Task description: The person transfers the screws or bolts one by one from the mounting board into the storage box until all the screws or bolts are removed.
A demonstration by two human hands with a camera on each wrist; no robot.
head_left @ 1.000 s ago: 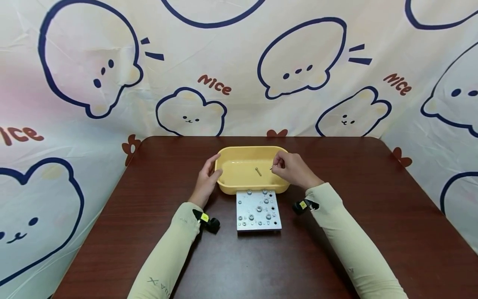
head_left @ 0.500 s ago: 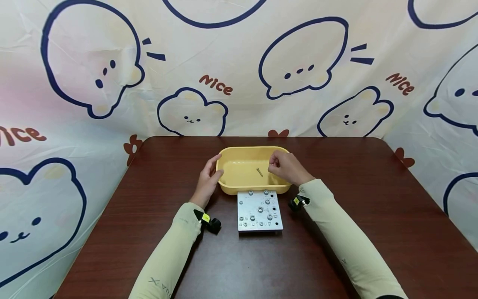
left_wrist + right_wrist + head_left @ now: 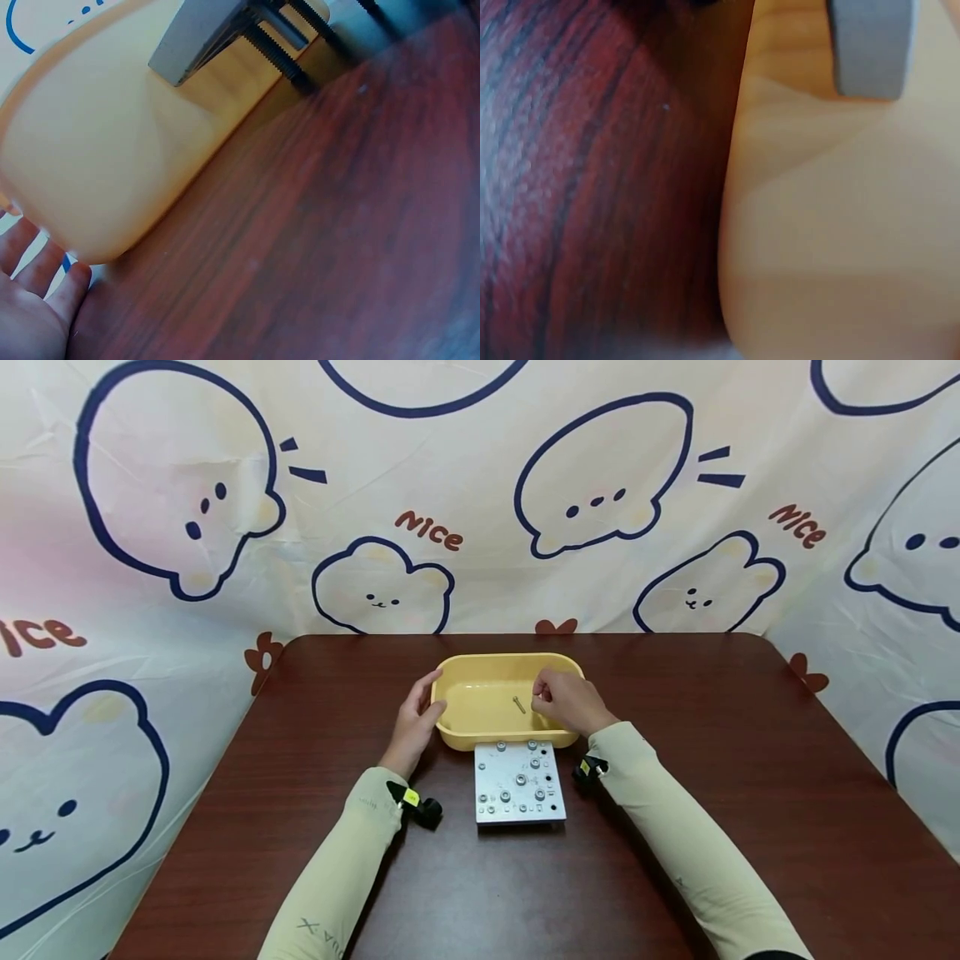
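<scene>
My left hand (image 3: pixel 411 727) grips the left end of a shallow yellow tray (image 3: pixel 480 714), its thumb at the rim. Its fingers (image 3: pixel 46 266) lie along the outer wall in the left wrist view. Inside the tray, toward the right, my right hand (image 3: pixel 572 700) has its fingers curled in a pinch on a small screw, now hidden by the hand. Another brass-coloured screw (image 3: pixel 519 704) lies on the tray floor just left of these fingertips. The right wrist view shows the tray's outer wall (image 3: pixel 840 225) but no fingers.
A silver metal plate (image 3: pixel 498 767) with several bolts and holes stands against the tray's near side. Black threaded legs (image 3: pixel 271 51) hold it above the brown wooden table (image 3: pixel 360 693). A patterned cloth (image 3: pixel 480 577) hangs behind the table.
My right hand has shifted a little left inside the tray, toward the lying screw. The small tip that showed at its fingertips is now out of sight. The left hand keeps its grip.
</scene>
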